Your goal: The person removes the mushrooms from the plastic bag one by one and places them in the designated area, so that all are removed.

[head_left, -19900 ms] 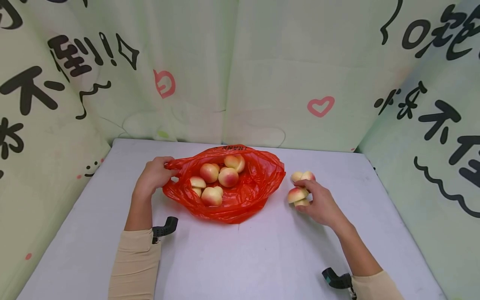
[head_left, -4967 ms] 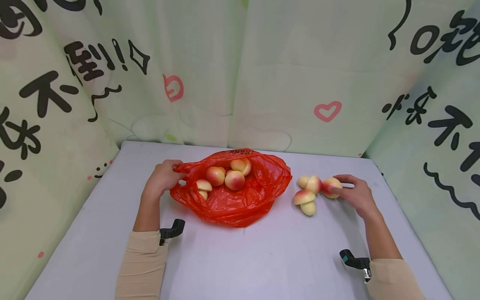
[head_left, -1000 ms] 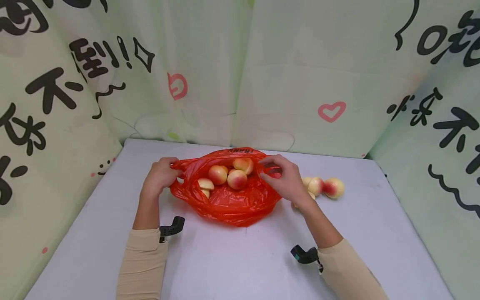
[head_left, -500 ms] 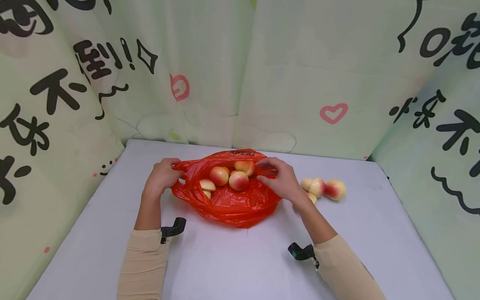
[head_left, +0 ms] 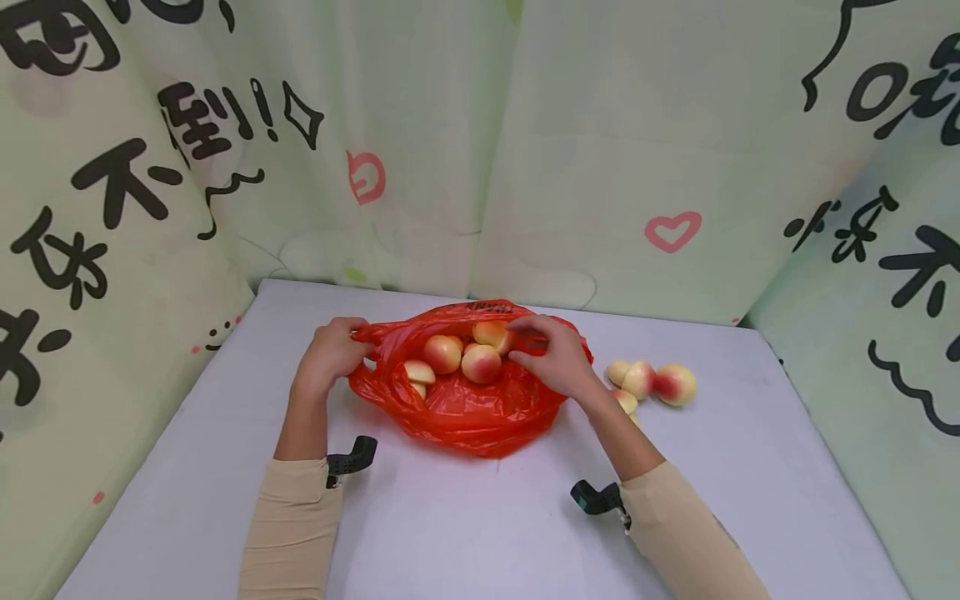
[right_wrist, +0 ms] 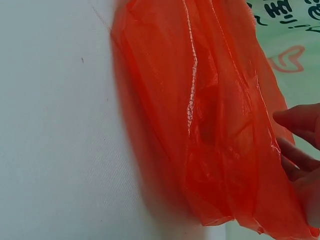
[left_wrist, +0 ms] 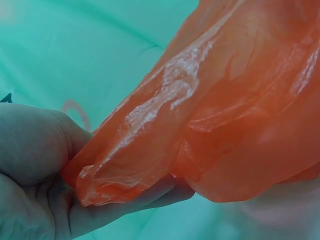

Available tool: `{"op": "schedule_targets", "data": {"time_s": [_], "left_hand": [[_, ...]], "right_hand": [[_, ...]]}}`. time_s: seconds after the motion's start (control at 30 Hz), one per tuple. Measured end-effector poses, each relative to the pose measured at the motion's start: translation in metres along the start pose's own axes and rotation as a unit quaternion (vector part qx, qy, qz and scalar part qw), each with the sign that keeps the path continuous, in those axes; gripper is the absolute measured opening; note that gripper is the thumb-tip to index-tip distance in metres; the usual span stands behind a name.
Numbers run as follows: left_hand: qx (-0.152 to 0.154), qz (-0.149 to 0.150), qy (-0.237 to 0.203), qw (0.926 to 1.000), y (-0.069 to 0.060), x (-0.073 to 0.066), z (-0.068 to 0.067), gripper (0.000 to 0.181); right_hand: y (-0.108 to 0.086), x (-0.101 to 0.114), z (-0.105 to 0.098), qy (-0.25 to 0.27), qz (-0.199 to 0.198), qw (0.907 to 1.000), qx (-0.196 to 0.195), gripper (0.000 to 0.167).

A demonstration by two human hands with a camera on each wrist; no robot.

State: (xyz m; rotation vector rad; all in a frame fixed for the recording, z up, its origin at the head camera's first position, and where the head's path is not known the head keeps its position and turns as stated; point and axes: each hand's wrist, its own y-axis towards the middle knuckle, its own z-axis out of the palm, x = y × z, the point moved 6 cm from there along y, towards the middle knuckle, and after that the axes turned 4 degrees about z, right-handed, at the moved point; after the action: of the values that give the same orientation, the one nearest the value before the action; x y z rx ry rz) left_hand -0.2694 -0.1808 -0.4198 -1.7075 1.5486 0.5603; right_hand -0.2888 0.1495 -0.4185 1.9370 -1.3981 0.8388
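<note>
An open red plastic bag (head_left: 480, 429) lies on the table with several mushroom-shaped pieces (head_left: 481, 364) in it, each with a red-and-yellow cap or pale stem showing. At its left edge my left hand (head_left: 330, 354) holds the bag; in the left wrist view, the thumb and fingers pinch the red film (left_wrist: 135, 160). My right hand (head_left: 555, 354) reaches over the right rim, thumb and fingers apart, close to the rear mushroom piece (head_left: 492, 335). Whether the fingertips touch it I cannot tell. In the right wrist view, bent, spread fingers (right_wrist: 297, 117) show beside the bag.
To the right of the bag sit more mushroom pieces: one with a pale stem (head_left: 639, 379), one with a red side (head_left: 676, 384), and one partly hidden (head_left: 625, 401) behind my right forearm. A printed curtain (head_left: 570, 167) encloses the white table (head_left: 465, 533).
Since the earliest frame, mushroom pieces have left the bag and lie at the right. Within the last seconds my right hand moved left from that group into the bag. The left hand keeps its hold.
</note>
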Motion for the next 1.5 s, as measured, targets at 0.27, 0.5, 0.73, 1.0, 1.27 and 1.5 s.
{"op": "schedule_targets", "data": {"time_s": [0.27, 0.5, 0.73, 1.0, 1.27, 1.5], "left_hand": [[0.000, -0.001, -0.002, 1.0000, 0.003, 0.000, 0.003, 0.040], [0.001, -0.004, -0.005, 1.0000, 0.003, -0.001, 0.005, 0.038], [-0.005, 0.003, -0.002, 1.0000, 0.004, -0.001, 0.005, 0.039], [-0.006, 0.012, 0.000, 0.9999, 0.005, -0.002, 0.005, 0.036], [-0.006, 0.012, -0.002, 0.9999, 0.004, -0.004, 0.005, 0.038], [0.000, 0.012, 0.000, 0.9999, 0.006, -0.003, 0.007, 0.035]], "right_hand": [[0.007, -0.003, 0.005, 0.002, -0.003, 0.9999, 0.012, 0.042], [0.011, -0.004, 0.008, -0.014, 0.004, 0.9998, 0.012, 0.043], [0.017, -0.004, 0.011, -0.022, 0.004, 0.9997, 0.013, 0.043], [0.024, -0.004, 0.015, -0.022, 0.005, 0.9996, 0.017, 0.044], [0.033, 0.000, 0.018, -0.024, 0.004, 0.9995, 0.020, 0.043], [0.038, -0.002, 0.023, -0.039, 0.011, 0.9988, 0.028, 0.045]]}}
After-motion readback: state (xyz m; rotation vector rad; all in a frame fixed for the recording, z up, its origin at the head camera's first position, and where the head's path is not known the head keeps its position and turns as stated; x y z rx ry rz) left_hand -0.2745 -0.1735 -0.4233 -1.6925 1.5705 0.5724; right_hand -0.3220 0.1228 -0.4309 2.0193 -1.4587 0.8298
